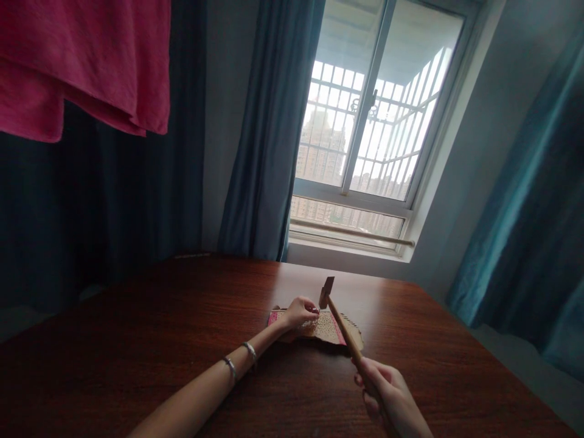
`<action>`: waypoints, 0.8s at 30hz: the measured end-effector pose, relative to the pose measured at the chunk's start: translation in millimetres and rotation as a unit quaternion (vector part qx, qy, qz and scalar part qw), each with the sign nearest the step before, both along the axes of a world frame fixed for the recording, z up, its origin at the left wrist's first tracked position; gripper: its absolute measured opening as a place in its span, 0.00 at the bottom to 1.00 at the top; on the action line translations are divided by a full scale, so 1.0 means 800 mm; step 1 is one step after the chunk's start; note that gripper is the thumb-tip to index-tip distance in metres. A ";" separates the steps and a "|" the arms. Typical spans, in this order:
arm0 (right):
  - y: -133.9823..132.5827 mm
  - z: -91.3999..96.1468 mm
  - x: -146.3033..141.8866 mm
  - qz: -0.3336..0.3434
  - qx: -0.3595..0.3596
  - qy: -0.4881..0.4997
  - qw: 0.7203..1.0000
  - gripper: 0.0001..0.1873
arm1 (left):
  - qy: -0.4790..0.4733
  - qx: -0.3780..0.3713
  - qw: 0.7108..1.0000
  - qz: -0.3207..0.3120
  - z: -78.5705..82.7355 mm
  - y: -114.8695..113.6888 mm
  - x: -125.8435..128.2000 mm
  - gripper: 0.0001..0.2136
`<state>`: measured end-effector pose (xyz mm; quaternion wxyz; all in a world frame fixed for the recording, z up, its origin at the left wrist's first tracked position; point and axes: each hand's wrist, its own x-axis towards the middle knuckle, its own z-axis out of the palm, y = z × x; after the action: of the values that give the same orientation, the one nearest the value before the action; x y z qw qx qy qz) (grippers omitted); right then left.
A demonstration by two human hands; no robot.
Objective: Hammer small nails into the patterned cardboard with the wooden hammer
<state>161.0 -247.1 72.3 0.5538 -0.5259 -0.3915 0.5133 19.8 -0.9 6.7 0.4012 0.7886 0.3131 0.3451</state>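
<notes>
My right hand (385, 392) is wrapped round the wooden handle of a hammer (345, 330). The hammer's head is raised, just right of my left fingertips in the view. With thumb and fingers pinched together, my left hand (301, 312) rests over a torn-edged piece of cardboard (327, 330). Whatever those fingers hold, if anything, is too small to make out. The cardboard lies flat, its tan face covered in many small holes or dots, with pink bands toward both ends. Two silver bangles (240, 360) circle my left forearm.
A glossy dark brown wooden table (191, 328) spreads beneath both hands. Behind it are a barred window (356, 146) and a blue curtain (267, 134). Another curtain (515, 231) hangs at right. A pink cloth (104, 67) hangs at upper left.
</notes>
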 end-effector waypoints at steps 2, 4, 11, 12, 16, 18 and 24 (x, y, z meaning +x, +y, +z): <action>-0.001 0.000 0.000 0.003 0.001 -0.006 1.000 0.23 | -0.004 -0.001 1.000 -0.005 -0.001 0.001 0.000 0.12; -0.002 0.000 0.001 0.010 0.005 -0.010 1.000 0.23 | -0.007 0.000 1.000 -0.005 -0.001 0.002 0.000 0.12; 0.001 -0.004 0.006 0.012 0.006 -0.023 1.000 0.24 | 0.011 -0.001 1.000 0.003 0.006 -0.004 -0.002 0.12; 0.001 -0.004 0.007 0.011 0.008 -0.027 1.000 0.24 | 0.013 0.001 1.000 0.006 0.007 -0.004 -0.002 0.12; 0.005 -0.001 0.016 -0.013 0.011 -0.067 0.998 0.21 | 0.017 0.004 1.000 0.011 0.010 -0.007 -0.003 0.11; 0.009 0.000 0.023 -0.040 0.021 -0.112 0.993 0.18 | 0.014 0.001 1.000 0.010 0.010 -0.007 -0.003 0.12; 0.033 -0.011 0.062 -0.152 0.033 -0.346 0.925 0.14 | 0.006 -0.015 1.000 -0.008 0.011 -0.005 -0.010 0.15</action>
<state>210.5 -220.4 63.6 0.4720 -0.7055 -0.4909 0.1961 12.1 -4.6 15.1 0.4139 0.7871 0.3139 0.3326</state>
